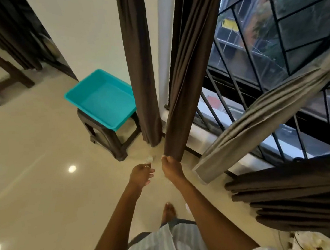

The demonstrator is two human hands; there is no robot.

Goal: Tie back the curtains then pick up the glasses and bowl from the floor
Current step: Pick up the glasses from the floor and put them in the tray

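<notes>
Our right hand fingers grip the bottom end of the brown curtain; its long axis runs upward. Our left hand fingers relaxed, empty.

A pale striped garment, edged by a dark blue hem, is worn. The forearms are left uncovered. A thin ring is worn on the left hand; one foot is bare.

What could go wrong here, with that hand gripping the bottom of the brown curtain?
1. A clear glass stands on the floor beside the hem that the right hand grips; swinging the brown curtain could tip it.
2. The glass barely shows against the glossy floor, and a bare foot is close, so a step might hit it.
</notes>
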